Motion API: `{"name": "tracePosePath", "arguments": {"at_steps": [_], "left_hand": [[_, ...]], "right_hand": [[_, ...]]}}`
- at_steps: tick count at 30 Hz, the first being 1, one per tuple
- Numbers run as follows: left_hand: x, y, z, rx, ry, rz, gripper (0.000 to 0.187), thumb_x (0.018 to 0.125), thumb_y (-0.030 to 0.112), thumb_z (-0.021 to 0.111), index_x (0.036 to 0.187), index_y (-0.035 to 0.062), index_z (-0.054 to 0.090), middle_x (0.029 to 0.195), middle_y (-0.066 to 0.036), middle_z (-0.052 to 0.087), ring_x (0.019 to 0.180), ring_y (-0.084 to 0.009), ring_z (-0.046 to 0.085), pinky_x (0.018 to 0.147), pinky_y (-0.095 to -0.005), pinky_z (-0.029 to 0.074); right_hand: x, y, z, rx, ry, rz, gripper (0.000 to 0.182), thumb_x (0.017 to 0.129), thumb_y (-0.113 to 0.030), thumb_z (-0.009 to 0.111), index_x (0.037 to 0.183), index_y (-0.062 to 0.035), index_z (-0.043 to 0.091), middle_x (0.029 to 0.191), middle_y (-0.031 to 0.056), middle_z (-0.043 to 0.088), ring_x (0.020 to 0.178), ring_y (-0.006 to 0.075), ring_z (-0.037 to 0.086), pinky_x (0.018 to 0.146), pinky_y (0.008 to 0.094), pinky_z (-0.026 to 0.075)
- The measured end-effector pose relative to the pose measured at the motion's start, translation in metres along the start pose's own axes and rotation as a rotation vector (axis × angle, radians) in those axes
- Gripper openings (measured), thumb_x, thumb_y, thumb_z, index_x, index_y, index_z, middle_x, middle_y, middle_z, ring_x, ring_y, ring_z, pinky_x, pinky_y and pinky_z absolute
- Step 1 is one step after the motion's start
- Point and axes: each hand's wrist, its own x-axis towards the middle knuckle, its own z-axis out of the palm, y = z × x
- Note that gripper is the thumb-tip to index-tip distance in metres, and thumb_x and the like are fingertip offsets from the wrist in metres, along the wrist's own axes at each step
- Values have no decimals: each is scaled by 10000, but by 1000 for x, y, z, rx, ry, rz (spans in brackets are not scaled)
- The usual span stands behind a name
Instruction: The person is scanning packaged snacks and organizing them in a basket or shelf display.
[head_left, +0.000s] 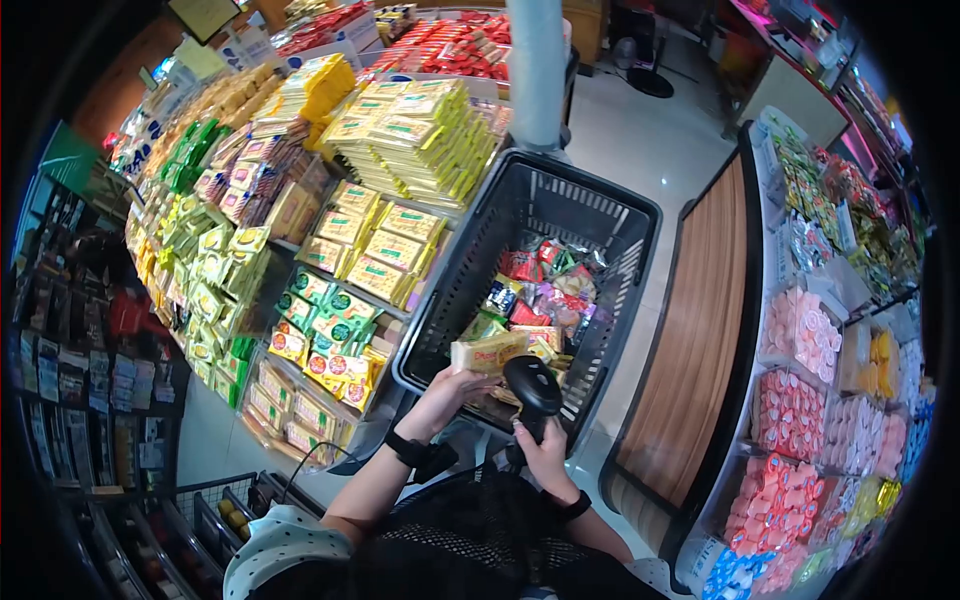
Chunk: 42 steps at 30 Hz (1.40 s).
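My left hand (455, 389) grips a pale yellow snack packet (488, 352) with red lettering, holding it over the near end of a black shopping basket (498, 240). Closed around the handle of a black handheld barcode scanner (532, 386) is my right hand (544, 455). The scanner's head sits close to the packet's right end and overlaps the basket in this view. Inside the basket, several small colourful snack packets (545, 285) lie in a loose heap, partly hidden by the packet and scanner.
A display of stacked yellow packets (410, 135) and other snacks rises to the left. A white post (537, 75) stands beyond the basket. On the right is a wood-panelled counter (690, 340) with pink sweets (790, 410) behind it. Dark shelves (95, 370) stand far left.
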Motion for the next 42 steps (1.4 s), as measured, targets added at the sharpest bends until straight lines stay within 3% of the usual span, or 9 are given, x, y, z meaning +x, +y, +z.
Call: {"name": "tracePosePath", "arguments": {"at_steps": [3, 10, 22, 24, 26, 28, 34, 39, 42], "left_hand": [[-6, 20, -3, -21, 25, -14, 368, 839, 105, 489, 1162, -60, 428, 1070, -191, 565, 956, -262, 595, 841, -342, 473], [-103, 105, -54, 150, 43, 284, 447, 842, 52, 499, 1270, 32, 372, 1114, -101, 539, 954, -215, 596, 722, -249, 486], [-273, 200, -280, 553, 1147, 1179, 487, 758, -78, 466, 1235, 21, 467, 1252, -87, 477, 1096, -168, 492, 913, -269, 399], [-273, 230, -331, 756, 1300, 1199, 504, 736, -99, 439, 1217, 41, 496, 1295, -82, 444, 1151, -172, 449, 935, -260, 370], [-266, 249, -388, 835, 1376, 1133, 522, 716, -98, 433, 1206, 64, 511, 1309, -91, 429, 1155, -182, 451, 930, -260, 375], [-249, 259, -446, 995, 1516, 1008, 513, 710, -61, 456, 1183, 116, 539, 1317, -85, 425, 1138, -208, 479, 898, -258, 396], [-198, 283, -527, 1294, 1548, 811, 501, 719, -54, 438, 1184, 110, 524, 1296, -60, 445, 1085, -226, 517, 859, -255, 423], [-170, 301, -577, 1290, 1472, 533, 865, 664, -59, 458, 1403, 236, 121, 1224, -137, 492, 1278, -340, 261, 1001, -599, -13], [-161, 306, -620, 1207, 1445, 607, 911, 683, -38, 484, 1405, 247, 8, 1212, -175, 460, 1227, -343, 331, 981, -623, 6]], "right_hand": [[-1, 17, -1, 42, -4, 134, 248, 760, -165, 638, 903, 18, 551, 800, 122, 566, 737, 234, 567, 676, 324, 439], [2, 11, 7, 86, 114, 230, 151, 831, -99, 552, 938, 6, 572, 795, -10, 527, 700, 56, 452, 624, 201, 377], [11, 17, 11, 183, 262, 368, 250, 840, -222, 531, 950, 2, 536, 815, 39, 561, 735, 126, 543, 633, 257, 454], [11, -26, 44, 328, 453, 394, 244, 852, -225, 514, 906, 10, 548, 752, 53, 571, 670, 122, 547, 609, 232, 442], [14, 18, 16, 486, 175, 392, 247, 861, -231, 493, 913, 3, 552, 729, 47, 570, 633, 116, 539, 595, 233, 442], [6, -54, 33, 54, 369, 638, 388, 797, -279, 587, 1135, -95, 536, 1040, 134, 577, 922, 336, 554, 803, 394, 430], [25, -68, 59, 326, 485, 579, 289, 818, -234, 546, 1031, -38, 545, 872, 106, 576, 751, 239, 547, 679, 313, 445], [31, -77, 70, 433, 524, 569, 248, 849, -237, 504, 944, -14, 557, 762, 60, 569, 660, 150, 538, 615, 255, 440], [25, -28, 42, 328, 535, 423, 258, 856, -254, 494, 906, -12, 568, 719, 38, 565, 623, 112, 530, 585, 225, 432]]}}
